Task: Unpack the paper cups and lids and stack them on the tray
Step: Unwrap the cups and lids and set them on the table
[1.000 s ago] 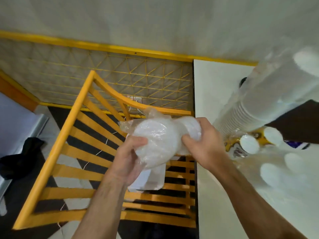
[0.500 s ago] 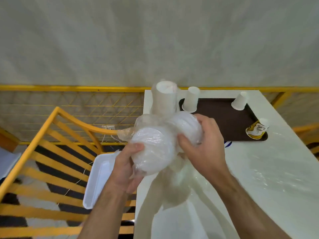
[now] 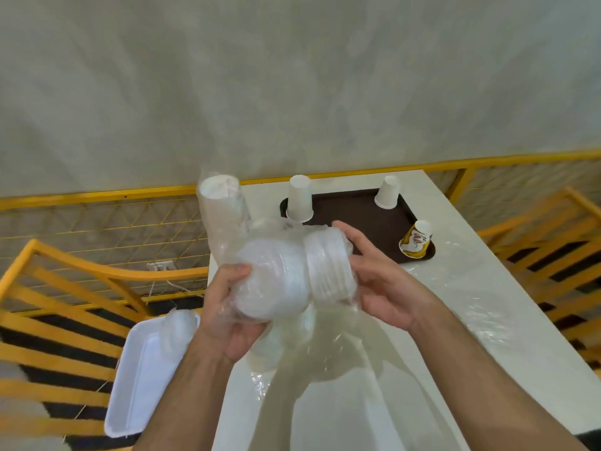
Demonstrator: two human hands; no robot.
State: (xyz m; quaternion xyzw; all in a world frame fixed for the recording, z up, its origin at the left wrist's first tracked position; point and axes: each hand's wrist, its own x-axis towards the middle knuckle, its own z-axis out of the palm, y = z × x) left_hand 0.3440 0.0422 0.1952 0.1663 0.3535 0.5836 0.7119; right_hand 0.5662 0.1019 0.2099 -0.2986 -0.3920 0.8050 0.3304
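Two hands on it: your left hand and right hand grip the plastic-wrapped lids, fingers curled tight, above the white table, near the brown tray.

Legible text: none; the yellow printed paper cup on the brown tray bears only an unreadable graphic.

tray centre bare, cups at its edges, wrapped cup sleeve beside it
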